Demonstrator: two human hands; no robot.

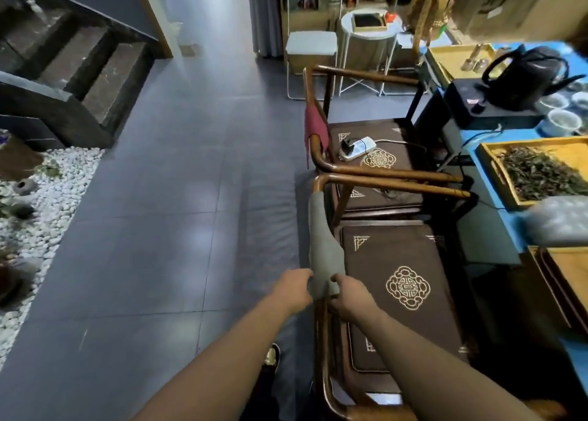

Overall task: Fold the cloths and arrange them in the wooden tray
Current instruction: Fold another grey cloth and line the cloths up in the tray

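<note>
both hands grip the near end of the grey cloth [324,249], which hangs over the rail of the nearer chair [394,185]. the left hand [294,288] and right hand [348,296] have fingers clamped on its lower edge. lift it clear of the rail, keeping the corners apart. beyond this chair a red cloth [315,128] waits on the farther one; an empty wooden tray [569,268] sits right of this chair on the bench.

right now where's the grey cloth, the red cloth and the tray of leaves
grey cloth [324,249]: head view, middle of the hanging part
red cloth [315,126]: head view, centre of the drape over the far chair's rail
tray of leaves [491,163]: head view, bare left rim
</note>
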